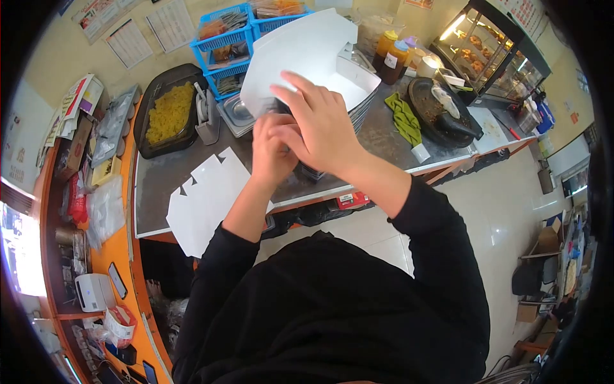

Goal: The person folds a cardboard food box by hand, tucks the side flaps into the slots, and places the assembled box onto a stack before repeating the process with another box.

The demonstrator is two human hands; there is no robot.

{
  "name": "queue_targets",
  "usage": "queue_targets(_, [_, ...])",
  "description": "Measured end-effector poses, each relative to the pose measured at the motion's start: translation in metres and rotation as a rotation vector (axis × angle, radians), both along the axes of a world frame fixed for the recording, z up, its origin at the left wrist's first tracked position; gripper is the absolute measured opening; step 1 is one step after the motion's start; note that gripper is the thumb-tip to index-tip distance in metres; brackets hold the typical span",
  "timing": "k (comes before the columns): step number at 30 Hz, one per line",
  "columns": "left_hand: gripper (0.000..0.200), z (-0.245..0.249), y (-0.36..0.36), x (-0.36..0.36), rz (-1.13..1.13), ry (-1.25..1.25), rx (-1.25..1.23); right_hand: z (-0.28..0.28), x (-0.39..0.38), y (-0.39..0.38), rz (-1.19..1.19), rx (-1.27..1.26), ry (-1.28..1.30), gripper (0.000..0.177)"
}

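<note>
A partly folded white cardboard box (300,51) with its lid flap raised stands on a stack of similar boxes (363,114) on the counter. My left hand (274,144) is at the near side of this box, its fingers curled on the cardboard; the exact grip is partly hidden. Just right of it, my right hand (325,125) reaches over the box with fingers apart, its thumb close to the left hand. A flat, unfolded white cardboard blank (210,200) with notched edges lies to the left and juts over the counter's front edge.
A dark pan of yellow rice (171,114) sits at the left by blue baskets (225,38) and a metal container (236,114). To the right are sauce bottles (392,63), a green cloth (404,120), a black pan (427,115) and a glass food warmer (489,54).
</note>
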State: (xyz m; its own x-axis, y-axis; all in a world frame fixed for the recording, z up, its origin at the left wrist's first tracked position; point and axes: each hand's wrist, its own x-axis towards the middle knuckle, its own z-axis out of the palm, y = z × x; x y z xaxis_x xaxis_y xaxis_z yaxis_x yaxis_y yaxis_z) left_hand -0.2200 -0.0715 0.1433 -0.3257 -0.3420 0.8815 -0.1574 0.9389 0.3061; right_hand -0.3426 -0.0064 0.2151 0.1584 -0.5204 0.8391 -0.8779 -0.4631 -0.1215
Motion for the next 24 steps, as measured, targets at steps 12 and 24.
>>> queue_targets(12, [0.075, -0.197, 0.026, 0.189, 0.223, -1.178, 0.742, -0.123, 0.032, 0.086, 0.416, 0.439, -0.341, 0.016])
queue_targets(24, [0.059, -0.158, -0.013, 0.212, -0.067, -0.972, 1.055, -0.131, 0.091, 0.096, 0.386, 0.634, -0.504, 0.016])
